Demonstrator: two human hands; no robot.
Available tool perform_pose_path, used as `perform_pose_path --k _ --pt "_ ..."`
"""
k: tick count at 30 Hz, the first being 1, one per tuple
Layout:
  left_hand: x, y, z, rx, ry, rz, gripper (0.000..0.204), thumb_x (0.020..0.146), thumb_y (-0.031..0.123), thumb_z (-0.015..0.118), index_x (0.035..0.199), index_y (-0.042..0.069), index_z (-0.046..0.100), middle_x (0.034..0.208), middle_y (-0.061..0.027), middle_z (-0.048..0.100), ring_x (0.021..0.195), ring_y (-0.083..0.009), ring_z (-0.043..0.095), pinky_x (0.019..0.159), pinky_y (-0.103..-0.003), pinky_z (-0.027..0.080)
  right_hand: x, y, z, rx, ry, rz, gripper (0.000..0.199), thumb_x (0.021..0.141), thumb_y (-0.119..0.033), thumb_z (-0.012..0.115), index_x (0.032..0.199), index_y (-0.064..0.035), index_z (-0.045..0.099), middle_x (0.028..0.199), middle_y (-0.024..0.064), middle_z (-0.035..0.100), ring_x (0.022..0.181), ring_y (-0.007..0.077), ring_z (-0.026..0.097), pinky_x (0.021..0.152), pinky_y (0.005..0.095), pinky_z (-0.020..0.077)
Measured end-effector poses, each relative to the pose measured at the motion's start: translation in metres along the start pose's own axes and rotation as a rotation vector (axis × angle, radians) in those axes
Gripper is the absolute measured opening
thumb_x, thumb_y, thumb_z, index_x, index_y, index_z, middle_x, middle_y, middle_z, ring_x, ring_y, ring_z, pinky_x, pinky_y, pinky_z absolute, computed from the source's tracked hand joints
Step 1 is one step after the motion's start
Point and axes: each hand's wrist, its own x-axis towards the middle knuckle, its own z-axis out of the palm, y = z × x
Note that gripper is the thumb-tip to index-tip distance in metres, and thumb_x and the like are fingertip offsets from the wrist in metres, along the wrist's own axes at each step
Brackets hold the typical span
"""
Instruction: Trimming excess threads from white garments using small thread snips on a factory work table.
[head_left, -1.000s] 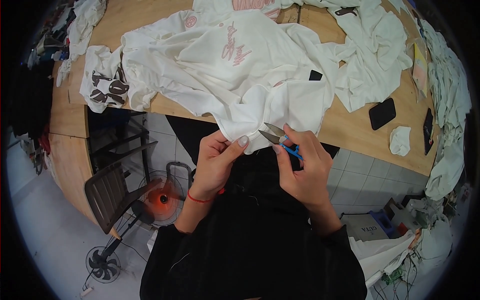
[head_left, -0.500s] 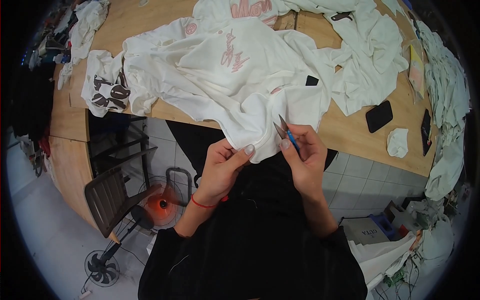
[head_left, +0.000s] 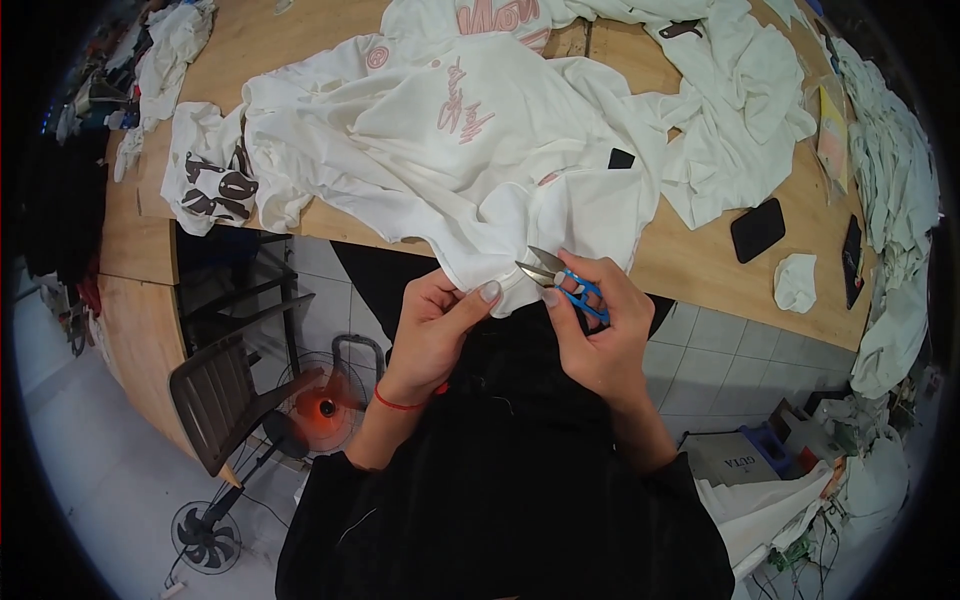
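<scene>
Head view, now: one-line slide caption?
Left hand pinches a white garment; right hand holds blue-handled snips, blades parted, at the fabric.

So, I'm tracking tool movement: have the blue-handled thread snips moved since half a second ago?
Yes: the blue-handled thread snips have swung their tips left, farther from the black phone.

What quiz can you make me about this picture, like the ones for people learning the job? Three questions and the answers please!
1. Which one holds the blue-handled snips?
A) left
B) right
2. True or false: the left hand grips the white garment.
3. Fill in: the thin wristband is coloured ____.

Key: 1. B, the right hand. 2. True. 3. Red.
</scene>
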Motion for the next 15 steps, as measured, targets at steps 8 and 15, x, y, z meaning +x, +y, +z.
perform_pose_path --k 8,15 --pt "-0.001 0.004 0.005 -0.092 0.032 -0.034 0.025 0.104 0.008 0.071 0.127 -0.002 0.074 0.104 -0.0002 0.076 0.084 -0.0022 0.06 0.072 -0.02 0.043 0.0 -0.006 -0.013 -0.05 0.043 0.033 0.03 0.087 0.001 0.081 0.117 0.0 0.074 0.085 0.0047 0.067 0.07 0.0102 0.062 0.06 0.0242 0.0475" --pt "0.002 0.0 -0.002 -0.098 -0.008 -0.036 0.026 0.105 0.009 0.07 0.128 -0.002 0.073 0.108 -0.0012 0.076 0.087 -0.0031 0.061 0.074 -0.021 0.044 0.001 -0.01 -0.011 -0.147 0.013 -0.104 0.035 0.083 0.002 0.081 0.117 0.0 0.073 0.083 0.0103 0.067 0.068 0.0215 0.068 0.062 0.0291 0.0534"
